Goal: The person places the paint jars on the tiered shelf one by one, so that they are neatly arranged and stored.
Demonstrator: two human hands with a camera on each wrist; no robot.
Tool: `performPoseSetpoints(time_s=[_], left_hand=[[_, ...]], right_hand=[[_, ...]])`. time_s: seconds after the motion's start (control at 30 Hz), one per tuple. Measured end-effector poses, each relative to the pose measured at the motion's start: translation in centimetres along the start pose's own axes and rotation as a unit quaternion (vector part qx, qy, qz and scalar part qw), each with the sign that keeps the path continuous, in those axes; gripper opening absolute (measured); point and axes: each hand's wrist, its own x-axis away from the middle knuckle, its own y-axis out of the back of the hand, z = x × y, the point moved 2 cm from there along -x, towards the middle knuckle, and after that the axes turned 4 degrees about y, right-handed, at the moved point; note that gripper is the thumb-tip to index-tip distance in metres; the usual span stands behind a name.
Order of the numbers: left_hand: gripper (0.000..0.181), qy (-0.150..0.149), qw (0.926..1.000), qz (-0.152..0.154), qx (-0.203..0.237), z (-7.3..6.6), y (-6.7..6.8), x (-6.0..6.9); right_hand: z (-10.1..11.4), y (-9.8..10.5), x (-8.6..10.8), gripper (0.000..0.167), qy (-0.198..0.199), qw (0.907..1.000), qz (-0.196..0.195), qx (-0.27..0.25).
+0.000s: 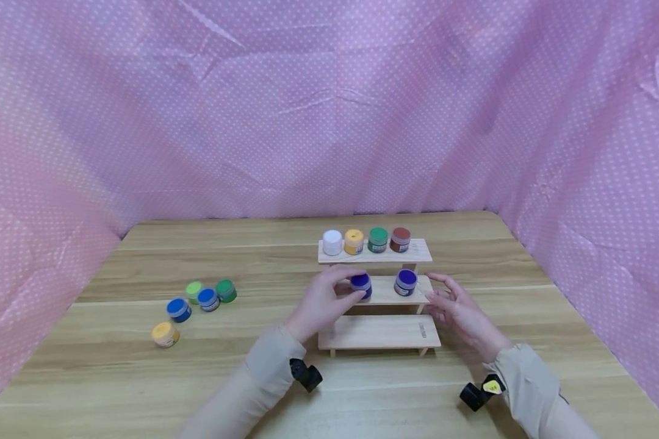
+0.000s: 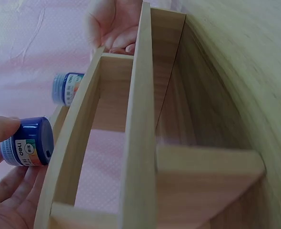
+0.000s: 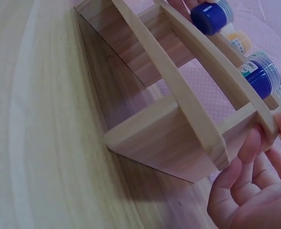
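A dark blue paint jar (image 1: 360,285) is pinched between the thumb and fingers of my left hand (image 1: 320,300), at the left part of the stand's middle step. In the left wrist view the base of this jar (image 2: 33,142) shows, held just off the board. A second dark blue jar (image 1: 405,283) stands upright on the right part of the same step. My right hand (image 1: 464,314) grips the right end of that step of the wooden stand (image 1: 376,332), thumb above and fingers below in the right wrist view.
White (image 1: 332,242), yellow (image 1: 354,242), green (image 1: 378,240) and brown (image 1: 400,240) jars line the top step. Left on the table (image 1: 241,378) stand a yellow jar (image 1: 165,335), two blue jars (image 1: 179,310), a light green jar (image 1: 194,291) and a green jar (image 1: 226,291). Pink dotted cloth (image 1: 329,122) hangs behind.
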Motion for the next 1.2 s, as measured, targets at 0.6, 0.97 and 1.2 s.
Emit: performPoseSetpoints(time_s=[0.6, 0.97, 1.2], left_hand=[[0.036, 0.025, 0.9992, 0.028, 0.013, -0.6, -1.4, -1.5], [0.036, 0.033, 0.9985, 0.042, -0.005, -0.7, -1.8, -2.4], [0.034, 0.043, 0.9978, 0.050, -0.003, -0.9, -1.8, -2.7]], right_hand=[[0.3, -0.5, -0.1, 0.037, -0.017, 0.9992, -0.028, 0.022], [0.1, -0.6, -0.1, 0.039, -0.004, 0.9997, -0.017, 0.015], [-0.1, -0.6, -0.2, 0.035, 0.007, 0.9999, -0.013, 0.004]])
